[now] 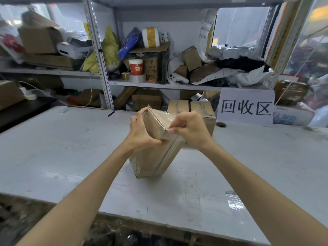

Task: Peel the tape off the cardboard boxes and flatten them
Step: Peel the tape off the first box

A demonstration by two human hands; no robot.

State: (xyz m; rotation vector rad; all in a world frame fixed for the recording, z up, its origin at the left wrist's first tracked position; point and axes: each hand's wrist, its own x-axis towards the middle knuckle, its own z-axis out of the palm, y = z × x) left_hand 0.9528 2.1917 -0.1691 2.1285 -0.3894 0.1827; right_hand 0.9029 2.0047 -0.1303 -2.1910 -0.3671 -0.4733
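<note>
A taped brown cardboard box [152, 157] stands tilted on one lower corner on the white table [62, 157], in the middle of the view. My left hand [140, 130] grips its upper left side. My right hand [190, 128] rests on the upper right side, with its fingertips pinching at the clear tape [163, 119] on the top corner. Behind it, two more taped boxes stand side by side, one [177, 106] on the left and one [205, 112] on the right, partly hidden by my hands.
A white sign [246, 107] with black characters leans at the table's back right. Metal shelves [104, 68] behind hold boxes, bags, tape rolls and a red cup [135, 66]. A strip of clear tape [234, 203] lies on the table at the front right.
</note>
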